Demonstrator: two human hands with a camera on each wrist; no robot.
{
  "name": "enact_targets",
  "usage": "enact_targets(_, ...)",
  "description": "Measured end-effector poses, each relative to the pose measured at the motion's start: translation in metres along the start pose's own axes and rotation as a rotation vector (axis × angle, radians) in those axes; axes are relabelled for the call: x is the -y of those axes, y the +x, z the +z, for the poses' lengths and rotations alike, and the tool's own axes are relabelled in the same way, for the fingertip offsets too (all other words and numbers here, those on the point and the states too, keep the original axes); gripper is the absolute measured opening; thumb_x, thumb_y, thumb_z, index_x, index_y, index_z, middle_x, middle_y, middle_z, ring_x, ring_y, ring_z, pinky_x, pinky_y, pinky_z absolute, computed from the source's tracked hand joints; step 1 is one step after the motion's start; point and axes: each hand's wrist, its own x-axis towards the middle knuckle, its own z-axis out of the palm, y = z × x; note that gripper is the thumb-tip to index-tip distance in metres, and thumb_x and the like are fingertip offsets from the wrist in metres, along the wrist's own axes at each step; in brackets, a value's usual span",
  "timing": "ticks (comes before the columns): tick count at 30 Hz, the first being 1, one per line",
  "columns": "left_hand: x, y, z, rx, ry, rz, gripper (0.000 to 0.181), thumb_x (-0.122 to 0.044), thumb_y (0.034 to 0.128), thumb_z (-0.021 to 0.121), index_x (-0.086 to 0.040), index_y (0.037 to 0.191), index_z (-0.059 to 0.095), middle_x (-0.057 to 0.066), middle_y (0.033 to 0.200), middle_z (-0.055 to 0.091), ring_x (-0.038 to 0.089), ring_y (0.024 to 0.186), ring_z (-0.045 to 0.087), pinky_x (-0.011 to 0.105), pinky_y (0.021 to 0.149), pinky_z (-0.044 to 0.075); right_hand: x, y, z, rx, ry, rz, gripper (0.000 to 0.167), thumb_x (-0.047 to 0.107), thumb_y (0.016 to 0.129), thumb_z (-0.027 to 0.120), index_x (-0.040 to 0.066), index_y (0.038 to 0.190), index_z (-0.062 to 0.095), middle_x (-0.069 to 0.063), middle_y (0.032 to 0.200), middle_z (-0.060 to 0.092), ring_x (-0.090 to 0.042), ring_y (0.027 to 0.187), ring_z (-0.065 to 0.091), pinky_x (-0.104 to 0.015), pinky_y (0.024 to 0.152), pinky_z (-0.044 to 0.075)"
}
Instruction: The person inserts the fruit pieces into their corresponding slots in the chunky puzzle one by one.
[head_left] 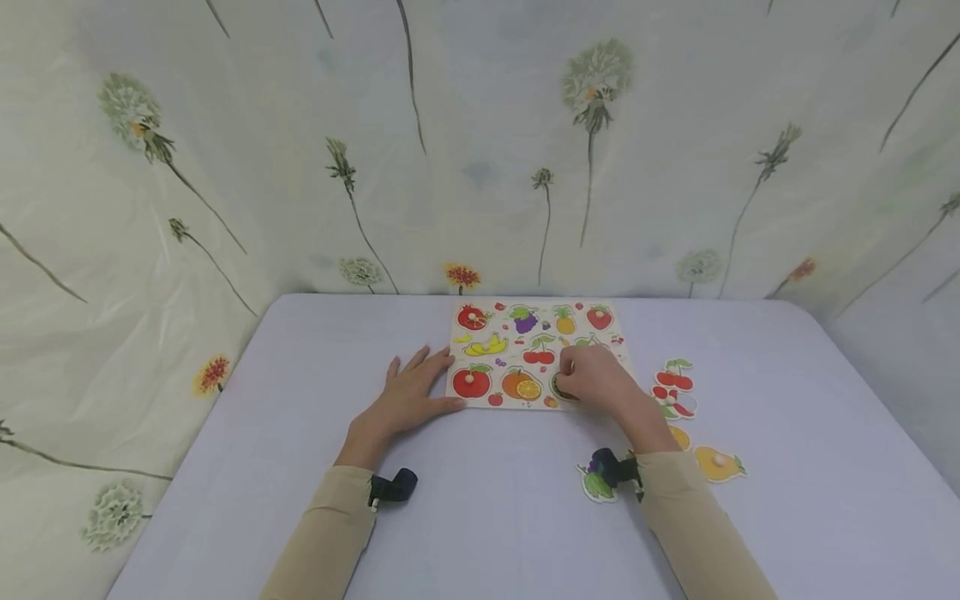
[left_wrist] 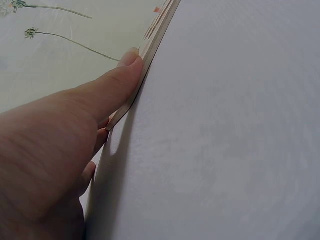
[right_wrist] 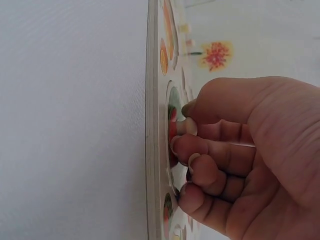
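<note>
A fruit puzzle board lies near the table's far edge. My left hand rests at its left side, fingers spread, thumb along the front corner; in the left wrist view the thumb presses the board's edge. Over the board's front right part, my right hand pinches the small knob of a red and green puzzle piece, apparently a watermelon. That piece sits at its recess; whether it is fully flat cannot be told. The right hand hides part of the board.
Loose pieces lie right of the board: cherries, a red and white piece, a pear and a partly hidden orange-yellow one. A grape piece lies partly behind the right wrist camera. A patterned curtain hangs behind.
</note>
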Motion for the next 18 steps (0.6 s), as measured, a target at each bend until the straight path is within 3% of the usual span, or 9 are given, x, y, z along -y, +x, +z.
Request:
enact_targets(12,-0.0028,-0.0021,-0.003,0.002,-0.003,-0.002,0.081,-0.06,0.0826,0.07,-0.027,0.15,0.041,-0.006,0.164,0.031,0.024,0.156,0.012,0.062,0.124,-0.002,0.0016,0.0007,-0.0001,-0.001,-0.019,0.005,0.008,0.018,0.088,0.063,0.012,0.084,0.065,-0.004,0.078,0.061,-0.02,0.073,0.054,-0.029,0.061,0.041)
enact_targets(18,-0.0051,-0.0026,-0.0039,0.004,-0.005,-0.005,0.081,-0.059,0.0826,0.07,-0.027,0.15,0.041,-0.006,0.164,0.031,0.024,0.157,0.012,0.062,0.123,-0.002,-0.0001,-0.0008,-0.0024,0.017,0.005,0.026,0.01,0.021,0.09,0.063,0.012,0.089,0.066,-0.005,0.081,0.062,-0.02,0.068,0.055,-0.028,0.055,0.043)
